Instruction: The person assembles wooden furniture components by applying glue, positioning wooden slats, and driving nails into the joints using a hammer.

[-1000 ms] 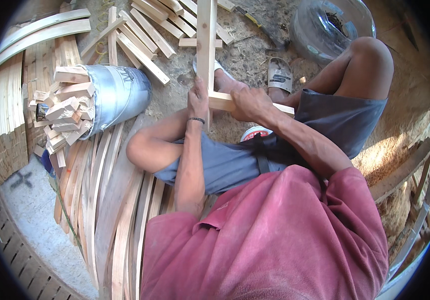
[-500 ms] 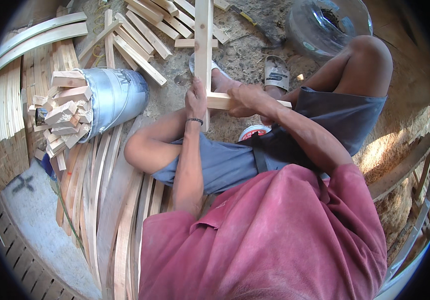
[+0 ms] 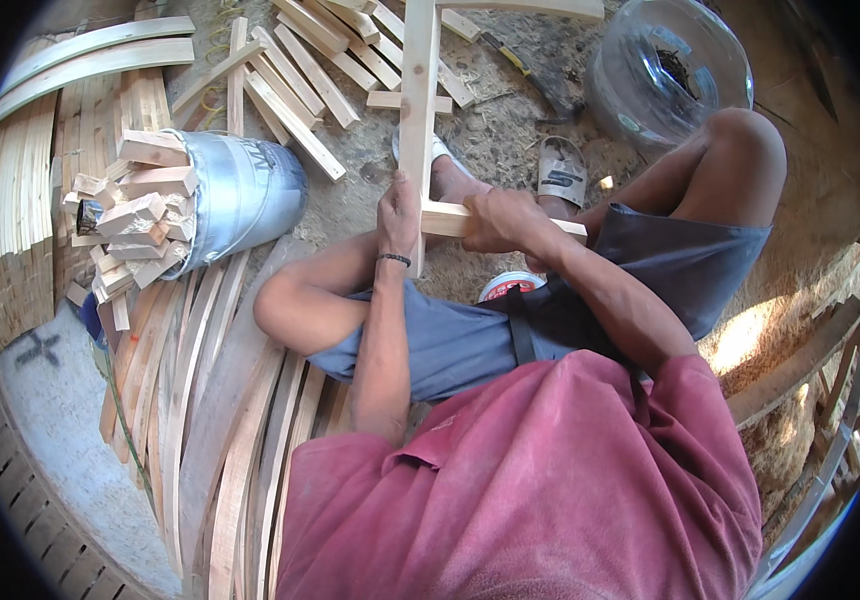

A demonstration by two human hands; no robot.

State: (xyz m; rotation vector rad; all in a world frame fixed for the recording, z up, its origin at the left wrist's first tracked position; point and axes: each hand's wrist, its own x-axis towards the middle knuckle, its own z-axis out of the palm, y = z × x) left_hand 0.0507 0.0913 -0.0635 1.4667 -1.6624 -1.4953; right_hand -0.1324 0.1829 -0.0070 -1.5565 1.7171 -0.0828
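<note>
A long pale wooden post [image 3: 417, 100] stretches away from me, with its near end between my bent legs. My left hand [image 3: 400, 215] is closed around it close to that end. A short wooden crosspiece [image 3: 445, 217] meets the post there at a right angle and points right. My right hand [image 3: 506, 220] wraps over the middle of this crosspiece, its fingers partly hidden underneath. Farther off, an upper crosspiece [image 3: 530, 6] joins the post's right side at the picture's top edge.
Left lies a metal bucket [image 3: 250, 190] stuffed with wood offcuts. Cut sticks [image 3: 295, 80] are scattered beyond it, and long boards [image 3: 240, 470] lie by my left side. A clear plastic tub [image 3: 640, 80] stands far right, near a yellow-and-black-handled tool [image 3: 520, 65].
The view has shifted slightly, so the upper crosspiece now shows at the top edge. Both hands keep their holds on the wooden pieces.
</note>
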